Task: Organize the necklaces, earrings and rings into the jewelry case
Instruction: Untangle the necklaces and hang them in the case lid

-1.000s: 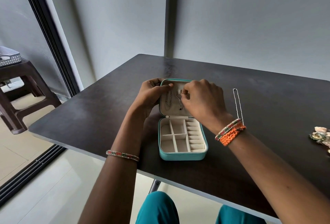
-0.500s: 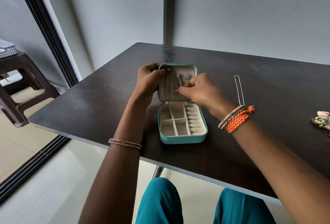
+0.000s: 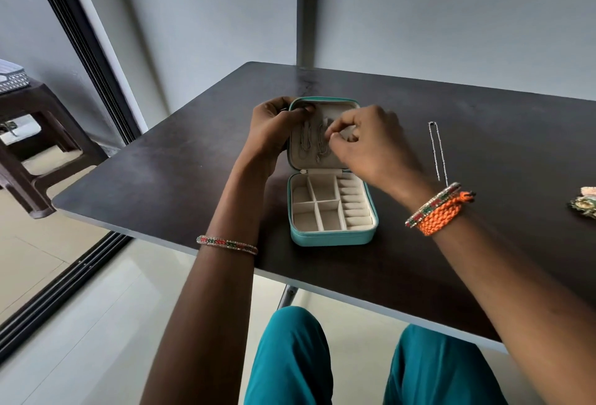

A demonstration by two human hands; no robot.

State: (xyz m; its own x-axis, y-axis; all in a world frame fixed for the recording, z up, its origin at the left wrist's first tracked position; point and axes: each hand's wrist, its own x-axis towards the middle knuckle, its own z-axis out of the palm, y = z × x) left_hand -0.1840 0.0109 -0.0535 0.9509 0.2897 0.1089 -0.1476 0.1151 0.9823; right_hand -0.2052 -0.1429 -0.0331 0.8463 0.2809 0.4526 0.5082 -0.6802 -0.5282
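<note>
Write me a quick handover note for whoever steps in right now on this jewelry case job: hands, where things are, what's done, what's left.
Left hand: grips the left edge of the open lid, holding it up.
Right hand: fingers pinched at a thin chain inside the lid; whether it is hooked yet is unclear.
Jewelry case: open near the table's front edge; the tray compartments look empty.
Done: one chain hangs in the lid's left side.
Left: finish the second chain, then the silver necklace lying right of the case and the small pieces at the far right edge.
</note>
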